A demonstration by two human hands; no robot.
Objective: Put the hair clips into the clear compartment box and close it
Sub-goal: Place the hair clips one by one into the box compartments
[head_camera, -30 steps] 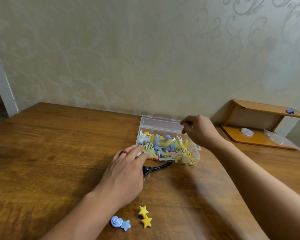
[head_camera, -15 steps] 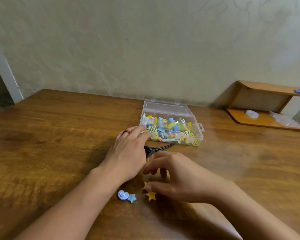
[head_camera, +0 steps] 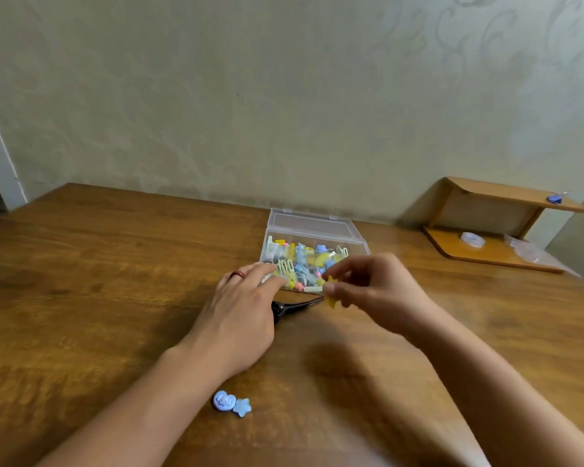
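Wooden surface, brown with strong grain, set against a pale wall with a faint scroll pattern. Far left, a white door frame, cut off by the picture edge.

Near front, left of centre: two blue hair clips lying on the surface, touching each other, one rounded, one star-shaped.

Left hand lies flat, fingers straight and relaxed, fingertips against the near left corner of the clear box; a red ring on one finger. A black clip shows partly from under this hand; most of it is hidden.

The box sits mid-surface near the wall, lid open and tipped back. Inside, a jumble of yellow, blue and white clips; compartments hard to tell apart, the near right part covered by the right hand.

Right hand is raised just in front of the box, fingers curled, pinching yellow star clips; blurred, so their number is uncertain.

Far right: a small wooden shelf with a blue item on top, a tape roll and clear plastic below.
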